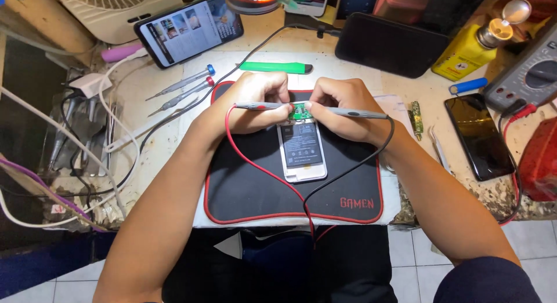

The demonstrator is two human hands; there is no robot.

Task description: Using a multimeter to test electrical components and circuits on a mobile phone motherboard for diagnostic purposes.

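We see the opened white phone with its exposed battery (pixel 301 152) lying on the black red-edged cloth mat (pixel 243 193); two slim metal screwdrivers (pixel 181 89) lie left of it, the dark-screened black phone (pixel 479 136) right, the flat green plastic tool (pixel 274 67) behind.

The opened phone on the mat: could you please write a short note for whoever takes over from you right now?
Left hand: holds the red-lead probe, tip on the green board.
Right hand: holds the black-lead probe, tip on the same board.
Phone: back off, battery exposed, lying on the black mat.
Multimeter sits far right; screwdrivers and green tool lie above the mat.
Done: phone opened, probes placed. Left: reading not visible.
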